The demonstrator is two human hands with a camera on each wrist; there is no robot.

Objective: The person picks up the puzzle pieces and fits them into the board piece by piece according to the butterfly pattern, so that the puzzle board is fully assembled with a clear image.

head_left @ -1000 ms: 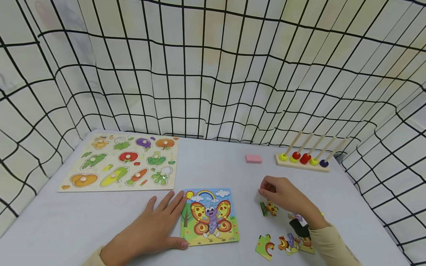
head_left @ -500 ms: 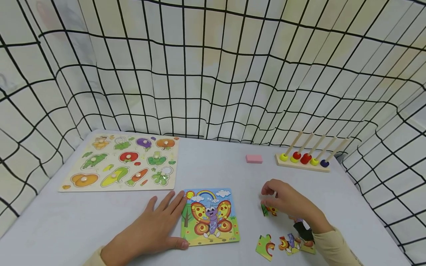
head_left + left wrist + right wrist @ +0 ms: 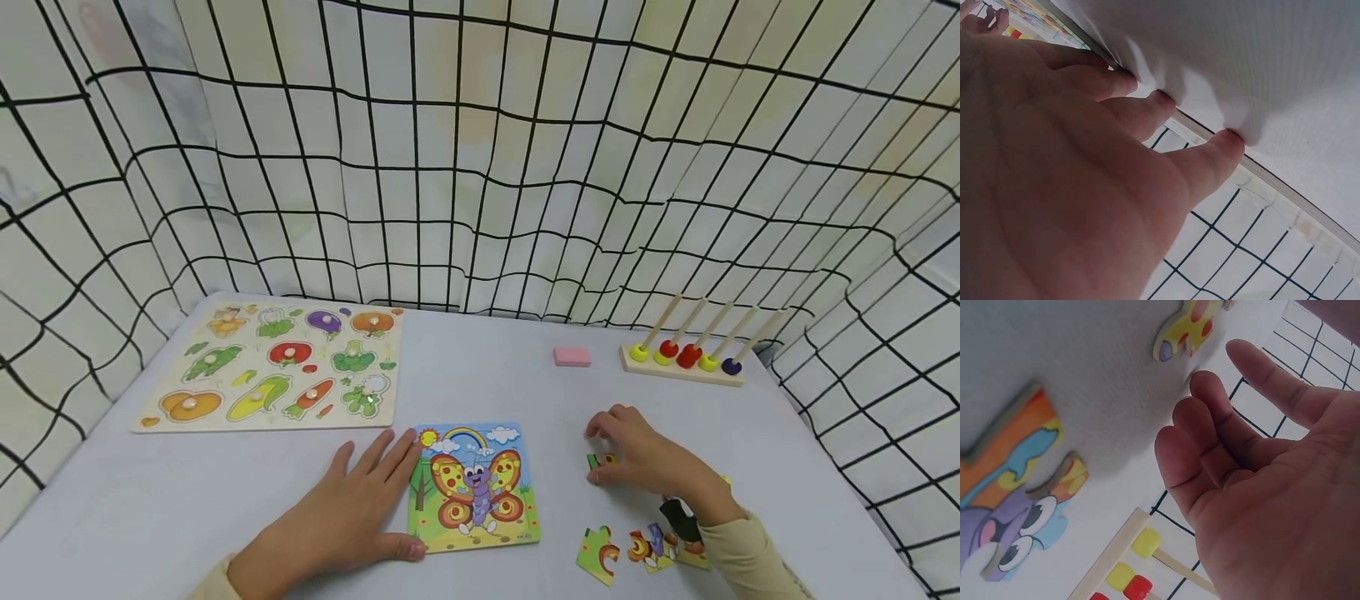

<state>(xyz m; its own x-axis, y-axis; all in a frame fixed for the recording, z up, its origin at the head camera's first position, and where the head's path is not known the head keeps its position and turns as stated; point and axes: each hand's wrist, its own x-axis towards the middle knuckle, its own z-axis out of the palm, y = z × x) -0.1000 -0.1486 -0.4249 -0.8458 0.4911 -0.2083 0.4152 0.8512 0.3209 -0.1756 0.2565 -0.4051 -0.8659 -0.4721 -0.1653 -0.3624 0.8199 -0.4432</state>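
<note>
My left hand [image 3: 341, 512] rests on the white table with its fingers spread. Its fingertips touch the left edge of a square butterfly picture board [image 3: 474, 490]. On the right, my right hand [image 3: 648, 454] is over a small jigsaw piece [image 3: 594, 462], thumb and forefinger apart on either side of it. In the right wrist view this yellow piece with red spots [image 3: 1188, 328] lies by the fingertips, and nothing is held. Nearer me lie a green jigsaw piece [image 3: 595, 553] and a piece with a purple body [image 3: 654, 548]. My right wrist partly hides other pieces.
A wooden vegetable peg puzzle [image 3: 251, 367] lies at the back left. A pink block [image 3: 572, 357] is at the back, left of a wooden bead counter [image 3: 681, 371] with upright pegs. Black netting [image 3: 453, 221] over pale cloth surrounds the table's back and sides.
My right hand has come down and nearer to me onto the spotted jigsaw piece, its thumb and forefinger parting. The left hand and the butterfly board have stayed put.
</note>
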